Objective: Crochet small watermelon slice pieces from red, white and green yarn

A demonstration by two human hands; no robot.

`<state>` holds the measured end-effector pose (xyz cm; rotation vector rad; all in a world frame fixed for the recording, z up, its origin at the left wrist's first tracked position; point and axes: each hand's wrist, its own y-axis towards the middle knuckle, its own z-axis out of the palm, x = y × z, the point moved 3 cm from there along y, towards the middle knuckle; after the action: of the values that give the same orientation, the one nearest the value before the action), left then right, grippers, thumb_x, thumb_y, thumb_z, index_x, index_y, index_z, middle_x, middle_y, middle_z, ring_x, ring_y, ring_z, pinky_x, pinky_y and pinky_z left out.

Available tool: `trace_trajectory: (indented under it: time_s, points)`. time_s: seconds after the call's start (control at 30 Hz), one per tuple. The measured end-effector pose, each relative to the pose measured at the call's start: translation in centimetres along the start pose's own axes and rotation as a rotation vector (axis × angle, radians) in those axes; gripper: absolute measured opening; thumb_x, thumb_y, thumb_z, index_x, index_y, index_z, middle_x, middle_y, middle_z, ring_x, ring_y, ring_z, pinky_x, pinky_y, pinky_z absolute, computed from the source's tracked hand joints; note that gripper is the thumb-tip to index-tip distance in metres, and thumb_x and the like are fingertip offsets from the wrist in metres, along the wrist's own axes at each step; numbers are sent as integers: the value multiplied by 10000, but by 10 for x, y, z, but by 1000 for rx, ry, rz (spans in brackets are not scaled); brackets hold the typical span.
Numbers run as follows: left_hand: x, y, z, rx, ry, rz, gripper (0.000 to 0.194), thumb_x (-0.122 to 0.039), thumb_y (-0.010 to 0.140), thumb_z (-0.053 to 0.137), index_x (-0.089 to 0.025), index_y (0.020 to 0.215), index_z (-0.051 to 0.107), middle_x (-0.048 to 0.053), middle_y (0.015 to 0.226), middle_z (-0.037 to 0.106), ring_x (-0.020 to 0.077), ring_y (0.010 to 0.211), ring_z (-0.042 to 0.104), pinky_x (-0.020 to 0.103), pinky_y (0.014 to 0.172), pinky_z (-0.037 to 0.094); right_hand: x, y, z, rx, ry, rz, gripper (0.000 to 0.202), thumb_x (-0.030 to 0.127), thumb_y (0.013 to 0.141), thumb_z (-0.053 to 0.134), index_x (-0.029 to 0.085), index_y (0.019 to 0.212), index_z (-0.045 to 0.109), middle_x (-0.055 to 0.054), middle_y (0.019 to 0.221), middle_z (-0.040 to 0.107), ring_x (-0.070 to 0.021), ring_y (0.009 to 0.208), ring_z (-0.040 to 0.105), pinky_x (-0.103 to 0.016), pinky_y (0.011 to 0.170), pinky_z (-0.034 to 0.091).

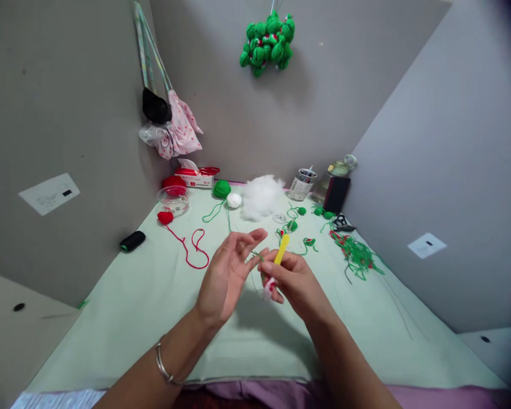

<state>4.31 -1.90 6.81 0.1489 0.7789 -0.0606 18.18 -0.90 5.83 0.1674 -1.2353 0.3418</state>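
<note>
Right hand [296,281]: pinches a yellow tool [283,249] and a small red-and-white piece [269,286].
Left hand [227,275]: fingers loosely spread, green yarn [259,256] near their tips.
Desk [153,335]: red-and-white piece above it, white stuffing [263,196] beyond.

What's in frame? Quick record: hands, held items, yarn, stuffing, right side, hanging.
left hand: raised close to the right one, thin green yarn strand between them
right hand: gripping a slim yellow tool
workpiece: small red-and-white yarn piece, at right hand
yarn: round green yarn ball; small red yarn ball, strand trailing
stuffing: fluffy white fibre heap, far side of pale green tablecloth
right side: tangled green-and-red yarn scraps
hanging: cluster of round green yarn pieces; pink dotted cloth bag
</note>
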Motion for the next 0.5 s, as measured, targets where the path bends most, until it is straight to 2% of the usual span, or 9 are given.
trace_trajectory:
  time_s: [0.07,0.1,0.17,0.2,0.27,0.37,0.43,0.5]
  points:
    - [-3,-2,-1,29,178,113,518,-520,1006,571,-221,589,641,97,1080,788,325,1425,517,487,1228,330,1,-13,1,-16,29,4,297,409,722,905,168,757,734,29,510,630,-60,329,466,-174,317,320]
    - [-5,-5,-2,46,339,191,535,-488,1012,571,-231,548,646,96,1054,797,322,1437,502,483,1269,242,0,-19,0,-22,41,13,310,422,718,907,168,747,732,30,491,620,-59,317,452,-174,308,315]
    - [-6,-13,-3,59,618,309,377,-385,973,660,-247,635,755,86,1121,799,318,1476,452,472,1304,99,-4,-27,0,-34,48,22,326,443,715,909,169,748,734,28,487,621,-58,310,450,-171,304,320]
    - [-5,-17,-4,56,685,308,260,-338,942,705,-252,717,803,82,1172,791,315,1488,436,466,1304,88,-7,-30,-1,-40,44,20,330,447,717,909,170,748,734,28,493,621,-58,312,457,-170,308,329]
    - [1,-24,-6,31,627,176,125,-320,900,756,-252,842,843,85,1213,780,314,1453,474,452,1276,202,-14,-33,0,-48,20,19,326,444,729,903,171,740,727,26,511,626,-62,327,481,-168,322,346]
    - [13,-30,-7,-60,309,-121,178,-407,826,827,-233,857,848,83,1068,793,297,1186,648,416,1088,462,-22,-33,1,-44,-5,17,298,434,772,878,173,761,735,22,524,624,-73,362,514,-173,354,364]
    - [16,-32,-8,-142,153,-202,240,-431,725,906,-221,821,842,57,967,780,249,1003,678,374,981,524,-22,-34,0,-55,20,-34,277,431,797,862,178,775,751,13,584,638,-75,406,537,-181,386,388]
    - [15,-31,-10,-191,129,-199,257,-419,673,943,-213,780,832,37,935,765,207,926,669,323,929,537,-19,-38,-2,-86,60,-125,262,424,813,852,183,763,763,-3,688,654,-70,458,553,-193,429,422]
